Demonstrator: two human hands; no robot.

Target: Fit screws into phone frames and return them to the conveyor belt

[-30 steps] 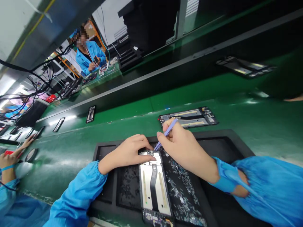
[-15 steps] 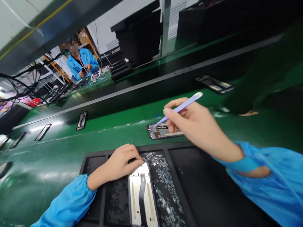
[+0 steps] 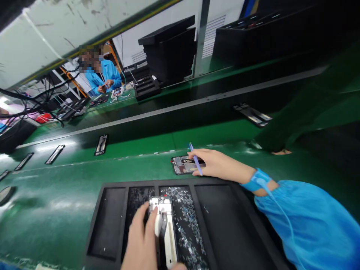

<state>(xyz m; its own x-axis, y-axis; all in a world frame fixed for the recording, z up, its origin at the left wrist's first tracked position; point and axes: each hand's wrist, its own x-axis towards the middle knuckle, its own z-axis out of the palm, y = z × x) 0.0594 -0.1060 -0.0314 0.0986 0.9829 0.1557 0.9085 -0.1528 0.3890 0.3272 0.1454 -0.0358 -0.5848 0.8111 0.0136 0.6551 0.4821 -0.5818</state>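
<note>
My left hand (image 3: 142,240) lies across an opened phone (image 3: 169,232) over the black tray. Its fingers are at the phone's left edge and on its face, its thumb low at the right edge. The phone shows bright metal parts at the top and a dark ribbon cable down its middle. My right hand (image 3: 219,163), with a blue wrist strap, holds lilac tweezers (image 3: 196,160) and reaches around the right end of a second opened phone (image 3: 180,165) on the green bench. Whether those fingers grip that phone, I cannot tell.
The compartmented black tray (image 3: 126,184) holds many tiny clear pieces (image 3: 188,213). More opened phones lie along the green bench, including one at left (image 3: 101,145) and one at right (image 3: 252,114). Across the bench, a person in blue (image 3: 105,75) sits near cables and stacked black trays (image 3: 168,50).
My right hand has lowered onto the second phone's right end, and the tweezers have swung tip-away. My left hand has moved from the phone's top corner down across its body.
</note>
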